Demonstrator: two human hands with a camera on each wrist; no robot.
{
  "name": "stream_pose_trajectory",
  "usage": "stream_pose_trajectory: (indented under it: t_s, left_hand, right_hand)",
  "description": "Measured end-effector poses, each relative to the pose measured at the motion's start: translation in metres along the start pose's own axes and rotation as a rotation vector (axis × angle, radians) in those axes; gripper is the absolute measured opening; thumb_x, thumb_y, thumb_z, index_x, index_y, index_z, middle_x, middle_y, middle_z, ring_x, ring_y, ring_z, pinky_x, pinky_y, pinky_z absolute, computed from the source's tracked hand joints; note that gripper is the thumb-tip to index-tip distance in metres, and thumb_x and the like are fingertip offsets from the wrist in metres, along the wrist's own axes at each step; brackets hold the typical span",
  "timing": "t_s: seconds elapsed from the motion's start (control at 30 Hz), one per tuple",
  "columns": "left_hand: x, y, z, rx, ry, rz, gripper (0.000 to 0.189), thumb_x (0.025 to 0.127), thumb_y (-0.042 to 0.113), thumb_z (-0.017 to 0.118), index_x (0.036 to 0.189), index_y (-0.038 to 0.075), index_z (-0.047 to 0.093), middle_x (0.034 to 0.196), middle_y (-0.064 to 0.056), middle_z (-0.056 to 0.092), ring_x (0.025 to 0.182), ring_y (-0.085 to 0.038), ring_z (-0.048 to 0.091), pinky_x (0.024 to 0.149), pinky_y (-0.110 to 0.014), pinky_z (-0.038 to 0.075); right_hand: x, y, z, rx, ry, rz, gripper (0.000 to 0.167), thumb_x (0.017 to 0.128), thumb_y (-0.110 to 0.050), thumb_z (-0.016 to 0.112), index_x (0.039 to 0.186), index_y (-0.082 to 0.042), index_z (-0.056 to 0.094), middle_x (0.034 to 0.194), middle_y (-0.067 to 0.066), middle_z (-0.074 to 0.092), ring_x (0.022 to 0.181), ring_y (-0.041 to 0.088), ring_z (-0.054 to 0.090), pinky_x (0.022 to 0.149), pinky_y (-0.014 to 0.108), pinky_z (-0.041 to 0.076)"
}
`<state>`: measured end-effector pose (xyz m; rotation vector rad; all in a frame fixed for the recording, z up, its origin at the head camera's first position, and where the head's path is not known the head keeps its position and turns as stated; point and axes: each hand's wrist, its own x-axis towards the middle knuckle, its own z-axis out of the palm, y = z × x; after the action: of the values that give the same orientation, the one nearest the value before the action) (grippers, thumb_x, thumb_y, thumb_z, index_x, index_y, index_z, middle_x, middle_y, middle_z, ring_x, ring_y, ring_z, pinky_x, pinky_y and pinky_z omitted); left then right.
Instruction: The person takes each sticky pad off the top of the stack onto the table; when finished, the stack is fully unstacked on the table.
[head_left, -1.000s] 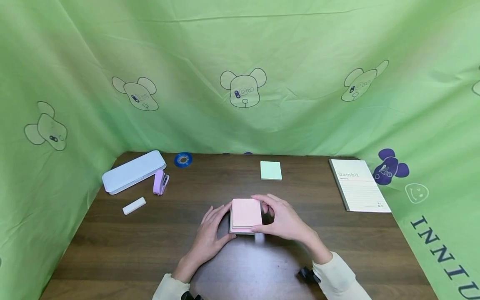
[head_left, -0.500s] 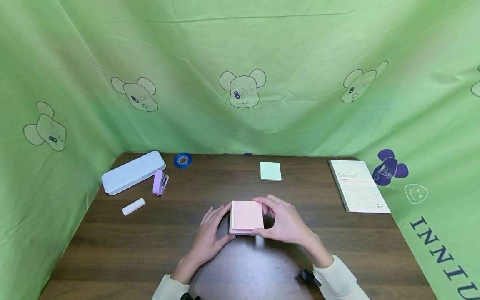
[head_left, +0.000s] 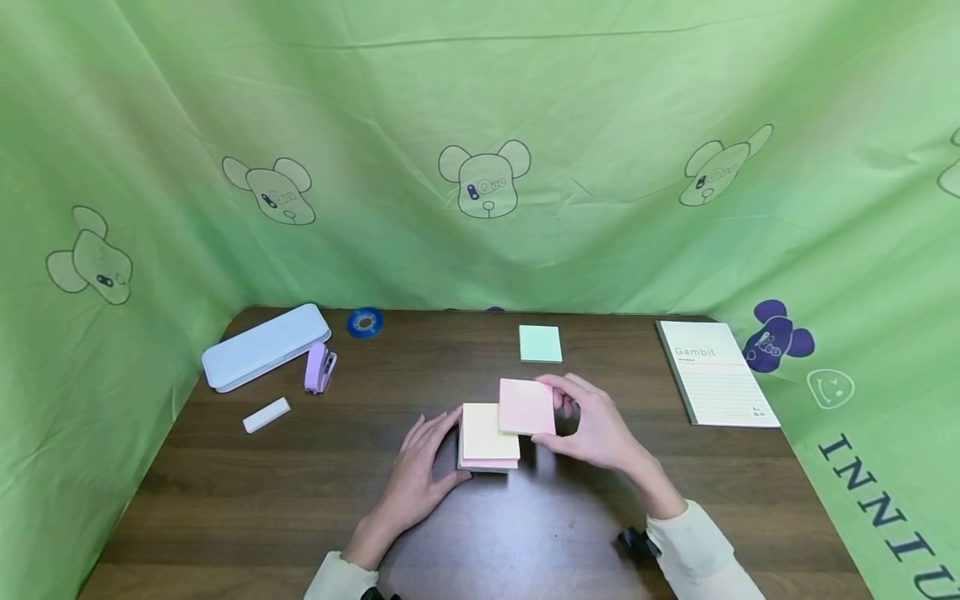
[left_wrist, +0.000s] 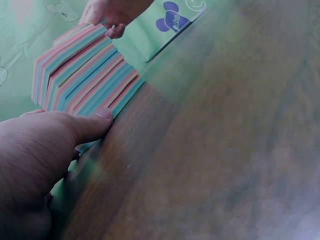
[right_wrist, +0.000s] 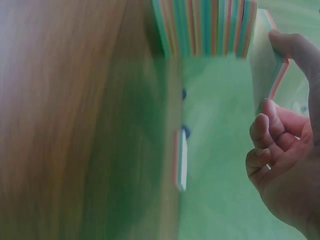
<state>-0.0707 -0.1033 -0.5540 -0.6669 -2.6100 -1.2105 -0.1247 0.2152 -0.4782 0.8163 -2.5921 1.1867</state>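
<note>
A tall stack of sticky note pads (head_left: 480, 432) stands mid-table, its top sheet pale yellow. Its striped sides of pink, blue, green and yellow layers show in the left wrist view. My left hand (head_left: 418, 473) holds the stack low down from the left, thumb at the front, fingers along the far side. Between thumb and fingers my right hand (head_left: 596, 427) pinches a thin sticky note pad (head_left: 525, 407) with a pink top. That pad overlaps the stack's upper right corner in the head view. In the right wrist view the pinched pad (right_wrist: 264, 60) is tilted beside the stack.
A mint-topped sticky note pad (head_left: 540, 343) lies farther back. To the right is a white notebook (head_left: 720, 375). On the left are a pale blue case (head_left: 266, 347), a purple stapler (head_left: 320, 367), a blue tape roll (head_left: 365, 322) and a white eraser (head_left: 266, 415). A green curtain (head_left: 480, 258) borders the table.
My right hand has lifted the pink-topped pad off the stack and moved it right and away from me, exposing a yellow sheet. The left hand has stayed in place.
</note>
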Motion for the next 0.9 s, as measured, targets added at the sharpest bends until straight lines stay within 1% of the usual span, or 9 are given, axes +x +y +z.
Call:
stream_pose_trajectory:
  t_s: [0.1, 0.2, 0.3, 0.43, 0.57, 0.67, 0.9]
  left_hand:
    - [0.000, 0.000, 0.000, 0.000, 0.001, 0.000, 0.105, 0.083, 0.016, 0.099, 0.172, 0.021, 0.043, 0.165, -0.005, 0.058, 0.151, -0.032, 0.055, 0.131, -0.067, 0.030]
    - [0.000, 0.000, -0.001, -0.012, -0.004, -0.003, 0.104, 0.084, 0.016, 0.099, 0.172, 0.021, 0.043, 0.166, -0.004, 0.058, 0.151, -0.032, 0.055, 0.131, -0.066, 0.029]
    - [0.000, 0.000, -0.001, -0.020, -0.008, -0.007, 0.105, 0.084, 0.017, 0.099, 0.172, 0.022, 0.043, 0.166, -0.003, 0.057, 0.151, -0.031, 0.054, 0.133, -0.064, 0.028]
    - [-0.001, -0.001, 0.000, -0.023, -0.005, -0.006, 0.105, 0.083, 0.016, 0.099, 0.172, 0.023, 0.043, 0.166, -0.003, 0.058, 0.151, -0.032, 0.054, 0.133, -0.064, 0.028]
    - [-0.001, -0.002, 0.001, 0.000, 0.007, 0.013, 0.108, 0.081, 0.014, 0.100, 0.172, 0.021, 0.043, 0.165, -0.005, 0.059, 0.150, -0.034, 0.056, 0.131, -0.066, 0.031]
    - [0.000, -0.002, 0.002, 0.007, 0.009, 0.019, 0.109, 0.080, 0.013, 0.100, 0.172, 0.020, 0.043, 0.165, -0.006, 0.059, 0.149, -0.034, 0.056, 0.130, -0.067, 0.031]
    - [0.000, -0.001, 0.001, -0.008, 0.006, 0.005, 0.107, 0.080, 0.013, 0.100, 0.171, 0.018, 0.044, 0.163, -0.008, 0.060, 0.150, -0.035, 0.056, 0.132, -0.064, 0.029]
  right_hand:
    - [0.001, 0.012, -0.006, 0.011, 0.011, 0.012, 0.072, 0.071, -0.017, 0.102, 0.135, -0.004, 0.073, 0.093, -0.003, 0.058, 0.081, 0.011, 0.056, 0.069, 0.023, 0.050]
    - [0.002, 0.025, -0.012, 0.009, 0.015, 0.030, 0.072, 0.071, -0.016, 0.102, 0.135, -0.002, 0.073, 0.093, -0.002, 0.059, 0.082, 0.013, 0.057, 0.070, 0.023, 0.050]
    - [0.004, 0.038, -0.018, -0.004, 0.021, 0.060, 0.071, 0.071, -0.016, 0.102, 0.134, -0.001, 0.072, 0.094, -0.001, 0.059, 0.082, 0.014, 0.058, 0.071, 0.023, 0.050]
    - [0.005, 0.060, -0.025, -0.027, 0.013, 0.129, 0.070, 0.074, -0.017, 0.101, 0.135, -0.002, 0.072, 0.094, 0.000, 0.059, 0.084, 0.014, 0.057, 0.072, 0.022, 0.049]
    - [0.005, 0.082, -0.031, -0.071, 0.003, 0.186, 0.070, 0.075, -0.019, 0.101, 0.137, -0.002, 0.071, 0.094, 0.001, 0.060, 0.084, 0.014, 0.056, 0.071, 0.023, 0.047]
    - [0.005, 0.095, -0.038, -0.113, 0.006, 0.214, 0.071, 0.076, -0.020, 0.100, 0.137, 0.000, 0.071, 0.093, 0.003, 0.061, 0.083, 0.015, 0.056, 0.071, 0.023, 0.046]
    - [0.009, 0.111, -0.052, -0.198, -0.006, 0.255, 0.072, 0.078, -0.023, 0.099, 0.138, 0.003, 0.069, 0.095, 0.006, 0.061, 0.082, 0.017, 0.056, 0.069, 0.026, 0.045]
